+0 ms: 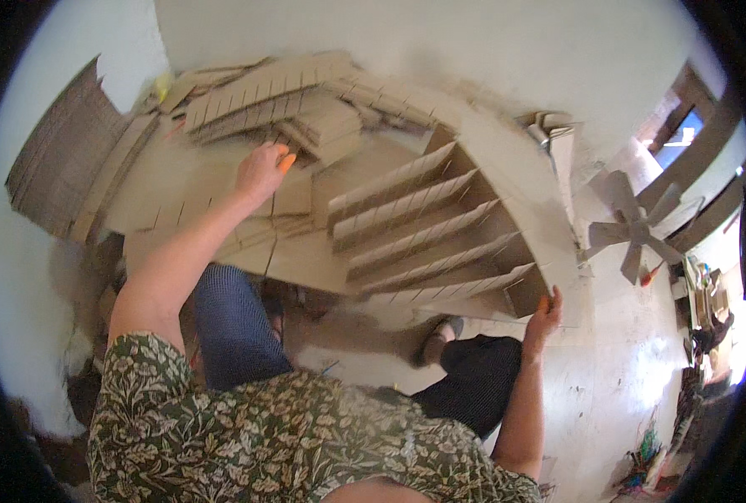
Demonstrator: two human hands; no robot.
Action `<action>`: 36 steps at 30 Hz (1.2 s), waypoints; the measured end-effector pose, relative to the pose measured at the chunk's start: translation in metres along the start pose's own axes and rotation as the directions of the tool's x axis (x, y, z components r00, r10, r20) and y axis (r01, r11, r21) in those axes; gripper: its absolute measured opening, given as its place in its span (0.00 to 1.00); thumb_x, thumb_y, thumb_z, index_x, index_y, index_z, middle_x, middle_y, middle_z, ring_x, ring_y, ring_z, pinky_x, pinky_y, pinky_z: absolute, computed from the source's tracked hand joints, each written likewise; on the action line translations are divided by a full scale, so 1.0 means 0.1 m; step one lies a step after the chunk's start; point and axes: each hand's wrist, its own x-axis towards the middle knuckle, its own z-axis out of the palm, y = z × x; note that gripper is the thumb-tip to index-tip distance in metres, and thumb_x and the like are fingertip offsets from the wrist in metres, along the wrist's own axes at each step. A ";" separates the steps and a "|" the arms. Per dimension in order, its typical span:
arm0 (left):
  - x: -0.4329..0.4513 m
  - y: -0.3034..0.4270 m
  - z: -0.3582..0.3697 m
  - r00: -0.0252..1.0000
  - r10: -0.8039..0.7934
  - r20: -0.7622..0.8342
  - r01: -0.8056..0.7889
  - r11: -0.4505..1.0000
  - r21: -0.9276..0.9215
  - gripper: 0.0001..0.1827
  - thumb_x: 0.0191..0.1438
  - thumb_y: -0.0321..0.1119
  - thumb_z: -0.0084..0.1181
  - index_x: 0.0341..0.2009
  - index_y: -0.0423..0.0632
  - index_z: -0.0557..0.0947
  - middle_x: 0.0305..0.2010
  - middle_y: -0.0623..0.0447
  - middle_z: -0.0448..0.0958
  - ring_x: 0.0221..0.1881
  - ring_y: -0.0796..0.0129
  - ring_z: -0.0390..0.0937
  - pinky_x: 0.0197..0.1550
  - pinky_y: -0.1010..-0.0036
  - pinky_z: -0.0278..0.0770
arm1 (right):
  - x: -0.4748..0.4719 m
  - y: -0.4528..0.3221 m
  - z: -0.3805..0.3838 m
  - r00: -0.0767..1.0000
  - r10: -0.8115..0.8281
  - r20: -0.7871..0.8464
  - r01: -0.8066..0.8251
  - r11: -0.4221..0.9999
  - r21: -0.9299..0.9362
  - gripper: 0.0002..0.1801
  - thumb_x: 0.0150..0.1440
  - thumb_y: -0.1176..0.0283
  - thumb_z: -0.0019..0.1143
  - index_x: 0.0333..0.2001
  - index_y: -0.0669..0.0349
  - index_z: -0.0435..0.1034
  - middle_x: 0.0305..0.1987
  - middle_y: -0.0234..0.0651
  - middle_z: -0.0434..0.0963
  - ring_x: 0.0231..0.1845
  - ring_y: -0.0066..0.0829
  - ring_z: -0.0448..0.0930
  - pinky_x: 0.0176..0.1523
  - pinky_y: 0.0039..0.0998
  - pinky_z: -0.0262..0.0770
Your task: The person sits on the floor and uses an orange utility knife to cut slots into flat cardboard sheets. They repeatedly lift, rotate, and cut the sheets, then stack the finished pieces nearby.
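Note:
My left hand (261, 171), with orange covers on its fingertips, is raised over pale cardboard pieces at the centre left. Its fingers are bent together beside a small stack of cardboard (338, 129); blur hides whether anything is pinched in them. My right hand (544, 322), also with an orange fingertip cover, grips the near right corner of a cardboard piece (524, 217). Along that piece, several slotted cardboard strips (410, 220) stand on edge in roughly parallel rows. Flat slotted cardboard (222, 220) lies below my left hand.
Long slotted strips (259, 91) are piled against the wall. A brown corrugated stack (61, 151) leans at far left. More cardboard pieces (558, 141) stand at back right. A fan (637, 231) is on the right, past the pale floor (605, 327). My knees (237, 320) flank the work surface's near edge.

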 end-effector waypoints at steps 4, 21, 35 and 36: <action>-0.46 0.00 -0.12 0.980 0.010 0.196 -0.040 0.989 0.146 0.27 0.53 0.46 0.56 0.53 0.46 0.70 0.57 0.43 0.67 0.57 0.50 0.65 0.56 0.59 0.65 | 0.01 0.01 0.00 0.998 0.058 0.013 -0.057 0.997 -0.052 0.17 0.59 0.74 0.46 0.53 0.65 0.65 0.45 0.47 0.75 0.44 0.36 0.75 0.48 0.31 0.70; -0.50 -0.42 0.23 0.826 0.246 0.508 -0.438 0.847 0.301 0.16 0.54 0.31 0.46 0.46 0.39 0.71 0.43 0.39 0.72 0.46 0.47 0.70 0.46 0.59 0.70 | -0.03 -0.13 0.07 1.000 0.018 -0.007 -0.019 0.991 -0.130 0.18 0.56 0.79 0.47 0.52 0.63 0.67 0.35 0.43 0.77 0.36 0.29 0.75 0.43 0.29 0.70; -0.47 -0.06 0.04 0.891 0.042 0.453 -0.185 0.943 0.277 0.15 0.57 0.35 0.43 0.47 0.44 0.73 0.50 0.43 0.70 0.52 0.52 0.68 0.52 0.59 0.67 | 0.02 0.30 0.08 0.994 -0.091 -0.061 0.091 0.996 -0.009 0.13 0.58 0.77 0.46 0.47 0.67 0.70 0.44 0.46 0.77 0.46 0.36 0.77 0.50 0.30 0.70; -0.52 -0.13 0.04 0.910 0.098 0.403 -0.198 0.956 0.214 0.16 0.58 0.37 0.45 0.49 0.44 0.72 0.53 0.44 0.69 0.54 0.52 0.66 0.54 0.60 0.65 | 0.01 0.11 0.06 1.000 0.025 0.018 -0.026 0.996 0.087 0.14 0.58 0.78 0.46 0.48 0.69 0.69 0.45 0.42 0.77 0.45 0.31 0.76 0.51 0.28 0.69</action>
